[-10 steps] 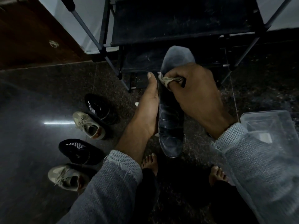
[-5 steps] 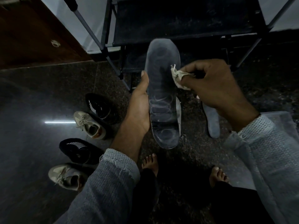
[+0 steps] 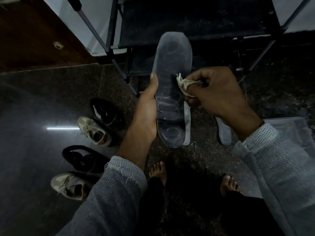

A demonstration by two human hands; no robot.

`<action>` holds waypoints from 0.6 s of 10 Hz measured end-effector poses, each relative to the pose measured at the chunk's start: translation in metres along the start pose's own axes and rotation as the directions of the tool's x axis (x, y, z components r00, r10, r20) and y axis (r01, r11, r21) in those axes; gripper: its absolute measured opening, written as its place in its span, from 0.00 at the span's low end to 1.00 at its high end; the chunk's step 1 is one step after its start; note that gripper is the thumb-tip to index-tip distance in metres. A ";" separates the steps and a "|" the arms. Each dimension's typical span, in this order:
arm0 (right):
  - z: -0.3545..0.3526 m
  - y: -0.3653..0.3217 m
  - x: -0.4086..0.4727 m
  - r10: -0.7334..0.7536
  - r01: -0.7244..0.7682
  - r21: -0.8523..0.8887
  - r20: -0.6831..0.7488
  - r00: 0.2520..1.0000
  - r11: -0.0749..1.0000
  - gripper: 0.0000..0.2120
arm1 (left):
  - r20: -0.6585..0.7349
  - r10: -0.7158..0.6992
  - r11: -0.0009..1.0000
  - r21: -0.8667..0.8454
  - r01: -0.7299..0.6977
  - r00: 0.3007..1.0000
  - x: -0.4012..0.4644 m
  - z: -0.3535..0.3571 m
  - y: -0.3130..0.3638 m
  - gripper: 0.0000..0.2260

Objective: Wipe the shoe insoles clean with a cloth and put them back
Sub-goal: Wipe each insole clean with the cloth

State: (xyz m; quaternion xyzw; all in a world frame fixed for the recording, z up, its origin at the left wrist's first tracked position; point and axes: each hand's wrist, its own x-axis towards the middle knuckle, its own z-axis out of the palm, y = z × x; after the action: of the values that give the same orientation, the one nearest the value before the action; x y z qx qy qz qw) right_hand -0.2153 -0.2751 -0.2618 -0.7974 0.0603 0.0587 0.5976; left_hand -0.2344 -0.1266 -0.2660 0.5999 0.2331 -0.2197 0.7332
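Note:
My left hand (image 3: 146,114) holds a grey insole (image 3: 172,86) upright from its left edge, thumb along the side, its face toward me. A second insole's pale edge (image 3: 187,123) shows just behind it in the same grip. My right hand (image 3: 219,96) grips a small crumpled beige cloth (image 3: 185,84) that touches the insole's right edge near its middle. Another grey insole (image 3: 224,132) lies on the floor below my right wrist.
Two black shoes (image 3: 105,113) (image 3: 81,157) and two beige sneakers (image 3: 95,132) (image 3: 68,186) lie on the dark granite floor at left. A black metal shoe rack (image 3: 196,19) stands ahead. A clear plastic box (image 3: 293,132) sits at right. My bare feet (image 3: 158,172) are below.
The insole has turned from edge-on to face me and risen. My right hand with the cloth drew off to the right, then came back to the insole's right edge.

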 end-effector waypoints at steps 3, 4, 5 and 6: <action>0.000 -0.002 -0.003 -0.113 0.122 -0.259 0.050 0.992 0.958 0.03 | 0.257 -0.002 0.939 -0.331 0.090 0.966 0.010 0.000 0.003 0.31; 0.002 -0.006 -0.006 -0.131 0.162 -0.335 0.114 0.985 0.928 0.04 | 0.307 -0.025 0.922 -0.360 0.140 0.951 0.005 0.003 0.005 0.34; 0.004 -0.007 -0.007 -0.176 0.160 -0.319 -0.023 0.984 0.934 0.04 | 0.268 0.021 0.926 -0.367 0.082 0.963 0.008 0.003 0.001 0.29; 0.003 -0.008 -0.006 -0.189 0.150 -0.338 -0.085 0.978 0.929 0.05 | 0.233 0.036 0.946 -0.321 0.042 0.972 0.009 0.003 0.001 0.24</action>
State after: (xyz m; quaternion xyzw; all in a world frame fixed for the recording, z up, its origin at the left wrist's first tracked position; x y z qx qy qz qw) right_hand -0.2197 -0.2699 -0.2546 -0.8902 0.0151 -0.0302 0.4543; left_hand -0.2264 -0.1294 -0.2706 0.4406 0.1784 -0.2492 0.8438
